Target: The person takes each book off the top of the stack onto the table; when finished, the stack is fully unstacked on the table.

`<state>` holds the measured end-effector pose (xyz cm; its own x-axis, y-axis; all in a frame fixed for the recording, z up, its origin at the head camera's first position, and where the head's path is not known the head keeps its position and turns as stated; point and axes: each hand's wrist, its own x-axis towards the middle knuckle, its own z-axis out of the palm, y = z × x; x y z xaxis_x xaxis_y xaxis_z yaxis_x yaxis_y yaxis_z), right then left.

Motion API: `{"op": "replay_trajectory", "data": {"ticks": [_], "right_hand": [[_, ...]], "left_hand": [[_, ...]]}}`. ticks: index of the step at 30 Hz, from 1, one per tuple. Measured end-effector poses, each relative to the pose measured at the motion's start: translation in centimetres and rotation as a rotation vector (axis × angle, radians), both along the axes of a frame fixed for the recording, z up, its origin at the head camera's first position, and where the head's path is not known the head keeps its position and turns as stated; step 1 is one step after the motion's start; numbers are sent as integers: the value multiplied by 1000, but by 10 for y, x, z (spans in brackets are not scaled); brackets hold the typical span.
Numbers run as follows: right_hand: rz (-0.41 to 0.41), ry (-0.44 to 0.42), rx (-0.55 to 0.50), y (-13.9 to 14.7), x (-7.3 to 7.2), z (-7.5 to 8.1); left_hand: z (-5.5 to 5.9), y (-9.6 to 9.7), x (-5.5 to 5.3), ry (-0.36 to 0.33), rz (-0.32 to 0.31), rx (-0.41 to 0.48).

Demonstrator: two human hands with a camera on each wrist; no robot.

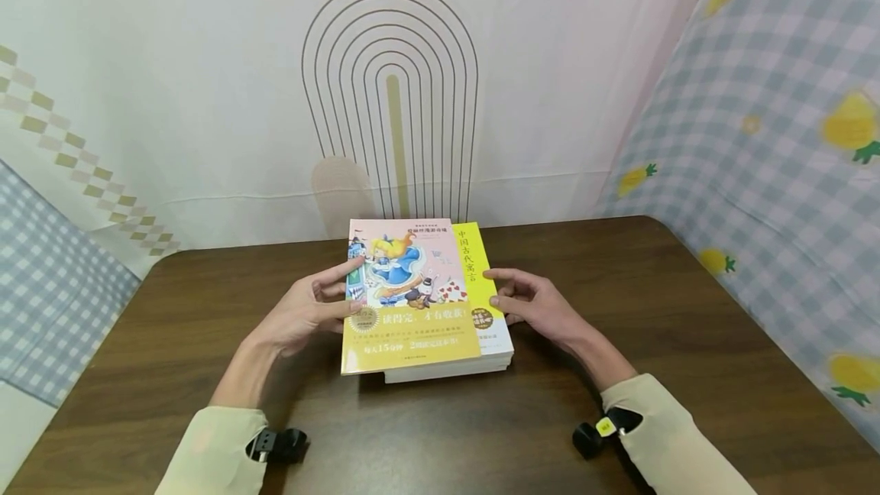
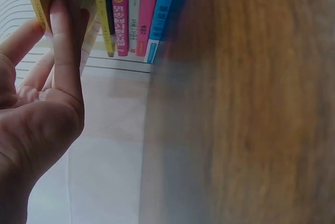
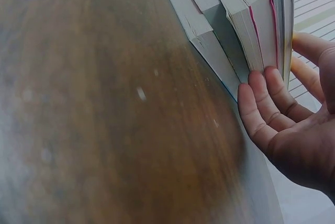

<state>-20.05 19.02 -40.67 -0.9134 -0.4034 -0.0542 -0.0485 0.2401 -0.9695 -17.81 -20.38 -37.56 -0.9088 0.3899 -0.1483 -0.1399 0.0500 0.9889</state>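
Observation:
A pink book with a yellow lower band (image 1: 411, 333) lies over the left part of a book stack, shifted left of it. My left hand (image 1: 302, 313) pinches its left edge, thumb and index finger over the cover; the left wrist view shows another finger (image 2: 65, 51) behind the lifted book. Beneath it, a yellow and white book (image 1: 474, 258) tops the stack. My right hand (image 1: 539, 304) rests along the stack's right side. Its index finger and thumb touch the yellow cover's edge, and the other fingers (image 3: 256, 109) lie against the page edges (image 3: 261, 35).
Several more books show their coloured spines (image 2: 121, 14) in the left wrist view. The stack stands on a dark brown wooden table (image 1: 591, 250). A white cloth (image 1: 206, 98) hangs behind it, and a checked cloth with yellow fruit (image 1: 777, 174) hangs along the right.

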Motion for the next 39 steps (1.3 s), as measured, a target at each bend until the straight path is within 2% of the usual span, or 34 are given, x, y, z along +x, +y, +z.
{"op": "replay_trajectory", "data": {"ticks": [12, 23, 39], "right_hand": [[-6, 10, 19, 2, 0, -2], [-22, 15, 35, 3, 0, -2], [-8, 22, 43, 0, -1, -2]], "left_hand": [[13, -8, 7, 23, 17, 121], [27, -21, 12, 36, 48, 126], [41, -57, 24, 70, 74, 164]]}}
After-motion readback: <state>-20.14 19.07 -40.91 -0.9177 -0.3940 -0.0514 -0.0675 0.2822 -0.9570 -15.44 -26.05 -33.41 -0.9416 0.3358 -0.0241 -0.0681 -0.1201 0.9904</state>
